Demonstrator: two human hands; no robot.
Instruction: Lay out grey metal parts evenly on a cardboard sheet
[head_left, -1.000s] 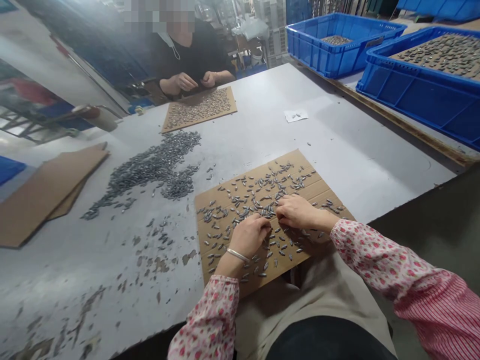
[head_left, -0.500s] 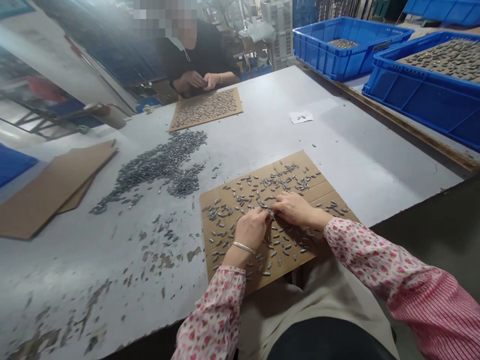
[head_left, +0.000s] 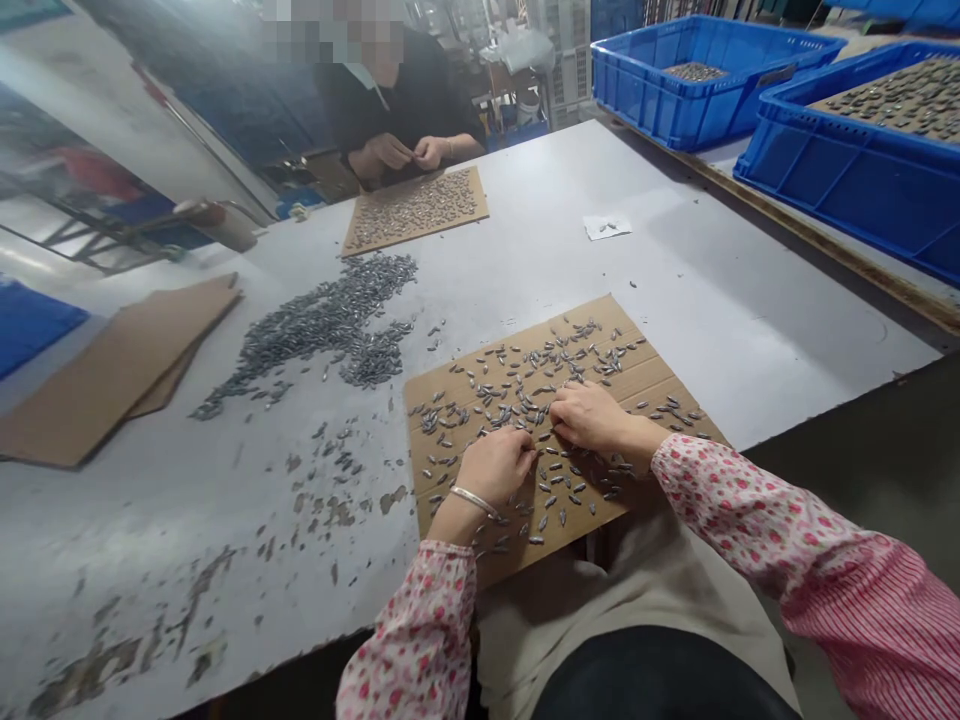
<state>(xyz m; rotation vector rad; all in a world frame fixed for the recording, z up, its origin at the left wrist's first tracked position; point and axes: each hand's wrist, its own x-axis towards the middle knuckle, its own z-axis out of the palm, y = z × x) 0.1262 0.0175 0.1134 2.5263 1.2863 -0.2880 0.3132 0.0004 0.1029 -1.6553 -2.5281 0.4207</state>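
Note:
Small grey metal pieces (head_left: 551,500), pointed at the ends, lie scattered over a cardboard sheet (head_left: 660,385) at the table's near edge. Above the sheet's middle, my left hand (head_left: 495,465), with a bangle at the wrist, has its fingers curled together. My right hand (head_left: 587,415) is just to its right, fingertips pinched low over the pieces. The two hands are slightly apart. Whatever sits between the fingers of either hand is hidden or too small to make out.
A heap of the same pieces (head_left: 322,315) lies left of the sheet. Spare cardboard (head_left: 120,370) rests at the left. Across the table, a person's hands (head_left: 409,152) work above another covered sheet (head_left: 412,210). Blue crates (head_left: 675,105) line the right side, and a white paper scrap (head_left: 606,228) lies mid-table.
My left hand has drawn a little down and left, away from my right hand. My right hand stays almost in place, and the view has shifted slightly.

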